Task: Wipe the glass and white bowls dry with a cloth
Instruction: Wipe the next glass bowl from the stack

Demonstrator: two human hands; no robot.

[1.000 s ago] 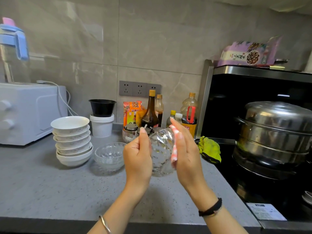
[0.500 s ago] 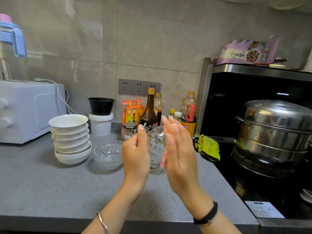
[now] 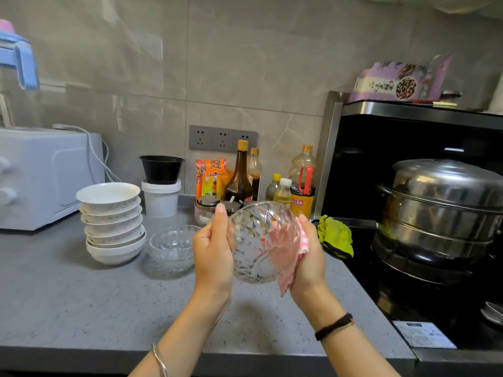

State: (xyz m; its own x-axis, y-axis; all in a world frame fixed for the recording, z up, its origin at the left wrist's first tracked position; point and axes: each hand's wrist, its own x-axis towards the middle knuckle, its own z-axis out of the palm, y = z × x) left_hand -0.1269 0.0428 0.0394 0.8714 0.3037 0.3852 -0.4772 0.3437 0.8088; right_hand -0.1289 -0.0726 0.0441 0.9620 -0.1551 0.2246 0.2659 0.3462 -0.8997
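I hold a cut-glass bowl tilted on its side above the grey counter. My left hand grips its left rim. My right hand presses a pink-and-white cloth against the bowl's right outer side. More glass bowls, nested, stand on the counter just left of my hands. A stack of several white bowls stands further left.
Sauce and oil bottles, jars and a white tub with a black bowl on it line the back wall. A white appliance stands at far left. A steel steamer pot sits on the black stove at right, a yellow-green rag beside it.
The glass bowl has turned so more of it shows toward me. My right hand has shifted from in front of the bowl to its right side, with the cloth now visible beneath the palm.
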